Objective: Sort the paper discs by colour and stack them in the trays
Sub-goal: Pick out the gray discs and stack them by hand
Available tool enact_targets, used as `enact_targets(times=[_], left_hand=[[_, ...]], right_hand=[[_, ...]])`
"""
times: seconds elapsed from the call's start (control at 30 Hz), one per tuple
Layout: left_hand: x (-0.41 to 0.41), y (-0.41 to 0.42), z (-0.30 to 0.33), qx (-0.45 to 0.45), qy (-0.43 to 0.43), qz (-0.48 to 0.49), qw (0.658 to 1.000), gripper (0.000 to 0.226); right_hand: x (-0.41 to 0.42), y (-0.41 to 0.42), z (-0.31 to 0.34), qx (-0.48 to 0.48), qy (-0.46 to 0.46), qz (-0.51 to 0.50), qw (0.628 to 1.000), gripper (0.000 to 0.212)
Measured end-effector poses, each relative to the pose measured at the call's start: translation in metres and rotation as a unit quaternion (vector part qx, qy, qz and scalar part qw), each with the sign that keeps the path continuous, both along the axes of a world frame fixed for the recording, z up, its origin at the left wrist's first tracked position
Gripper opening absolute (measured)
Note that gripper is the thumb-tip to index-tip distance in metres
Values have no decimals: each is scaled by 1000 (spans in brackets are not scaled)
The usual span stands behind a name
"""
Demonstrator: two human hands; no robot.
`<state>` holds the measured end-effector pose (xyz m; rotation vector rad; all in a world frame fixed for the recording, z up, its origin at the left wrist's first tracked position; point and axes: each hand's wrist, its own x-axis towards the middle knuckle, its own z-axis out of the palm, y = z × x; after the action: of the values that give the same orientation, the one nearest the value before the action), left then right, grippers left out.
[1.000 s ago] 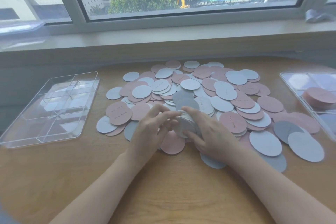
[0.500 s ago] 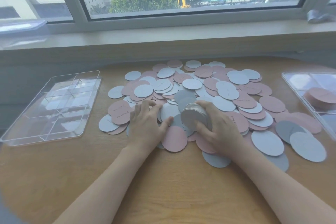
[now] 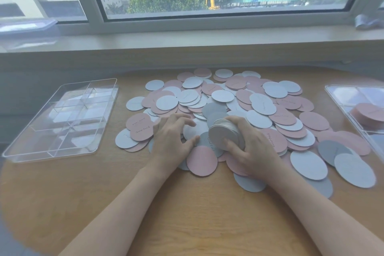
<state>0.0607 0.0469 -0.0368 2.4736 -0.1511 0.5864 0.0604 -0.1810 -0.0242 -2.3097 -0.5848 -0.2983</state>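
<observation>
Handwriting on pink discs (image 3: pixel 139 129) illegible; right hand (image 3: pixel 249 147) clamped around grey stack (image 3: pixel 223 134), left hand (image 3: pixel 173 137) fingers curled, pressing centre-frame discs.

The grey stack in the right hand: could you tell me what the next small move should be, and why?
Probably the left hand should pick up the pale grey disc under its fingertips and add it to the grey stack, which the right hand holds on edge. The left tray looks unfilled.

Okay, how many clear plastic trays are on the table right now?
2. One tray sits left of the disc pile, holding no discs. The other tray is at the right edge, cut off by the frame, with a pink stack inside.
</observation>
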Motion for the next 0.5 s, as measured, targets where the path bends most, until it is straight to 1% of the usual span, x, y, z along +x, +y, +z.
enact_targets(times=[0.07,0.13,0.17,0.27,0.37,0.5], left_hand=[[1,-2,0,17,1,34,999,37],[4,-2,0,55,34,76,995,49],[5,-2,-1,79,43,84,992,52],[7,-1,-2,114,24,58,992,41],[6,-1,2,72,27,36,996,34],[4,1,5,21,27,21,999,32]], right_hand=[[0,0,0,3,2,3,1000,45],[1,0,-1,3,3,3,1000,45],[1,0,-1,2,4,3,1000,45],[1,0,-1,1,6,3,1000,45],[0,0,-1,2,6,3,1000,46],[0,0,-1,5,12,5,1000,45]])
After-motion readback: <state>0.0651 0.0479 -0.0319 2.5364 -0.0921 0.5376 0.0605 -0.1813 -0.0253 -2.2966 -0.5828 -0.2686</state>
